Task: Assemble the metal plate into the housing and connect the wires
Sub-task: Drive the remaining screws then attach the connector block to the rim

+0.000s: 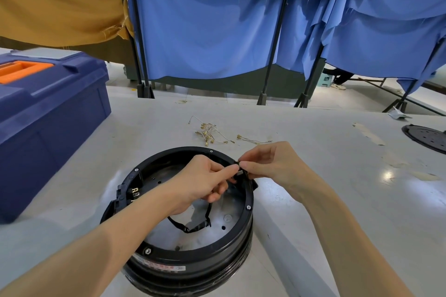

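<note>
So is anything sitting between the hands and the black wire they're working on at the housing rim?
No. The left hand and right hand already pinch the connector of the black wire at the housing rim; nothing visible stands between.

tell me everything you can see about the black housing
The housing is a round, glossy black ring-shaped shell, plastic by the look, sitting open side up on the table and tilted slightly. Small screws dot its rim, and a label runs along the near wall. A metal plate with holes lies inside, with a black wire looped on it. Metal terminals stand at the inner left wall. The left hand reaches over it; both hands pinch a small connector at the far right rim.
</note>
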